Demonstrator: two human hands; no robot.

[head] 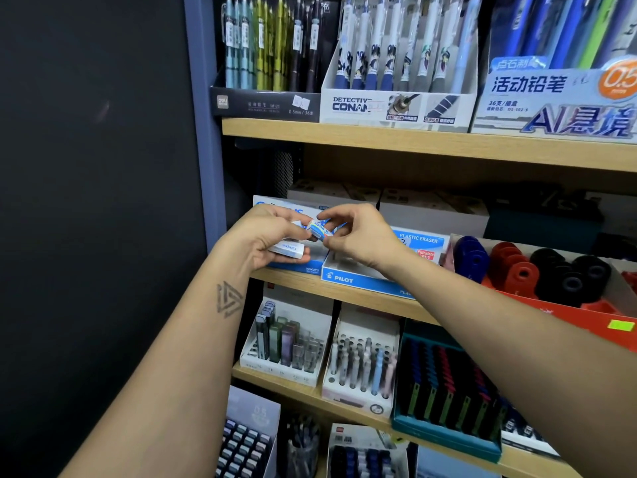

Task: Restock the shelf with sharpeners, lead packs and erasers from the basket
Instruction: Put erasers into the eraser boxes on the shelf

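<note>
1. The right hand's (358,236) fingers (331,215) pinch a blue Pilot eraser (320,230) just above the Pilot box (358,279), at its left rear corner.
2. The left hand's (272,236) fingers curl round white Campus erasers (287,250), left of the box.
3. The box looks nearly empty, so eraser stocking seems barely begun; the basket is not in view.
4. Both forearms reach up toward the shelf (296,282), wrists bent inward.

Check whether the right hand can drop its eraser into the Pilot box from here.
Probably yes. The right hand pinches the small eraser just above the open Pilot box, and nothing lies between them. The left hand touches the same eraser, so it must let go.
</note>
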